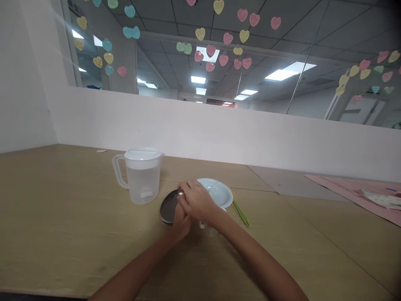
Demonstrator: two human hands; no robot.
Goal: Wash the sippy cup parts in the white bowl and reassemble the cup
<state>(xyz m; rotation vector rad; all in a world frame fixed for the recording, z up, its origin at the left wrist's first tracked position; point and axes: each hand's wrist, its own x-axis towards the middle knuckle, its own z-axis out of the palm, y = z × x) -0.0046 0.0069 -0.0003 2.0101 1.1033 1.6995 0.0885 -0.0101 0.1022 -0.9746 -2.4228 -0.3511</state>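
My left hand is closed at the right edge of a round dark metal dish, which looks tilted. Over and just right of it, my right hand has its fingers bent and pressed together, touching the left hand; what lies between the hands is hidden. A white divided plate sits behind the right hand. Beside the plate lies a green brush-like tool, its far end partly behind the plate. Small clear and white items under my right wrist are too hidden to make out.
A translucent lidded pitcher with liquid stands at the left behind the dish, its handle leftward. A pink cloth with a white item on it lies at the far right. Behind the wooden table rises a white wall below windows.
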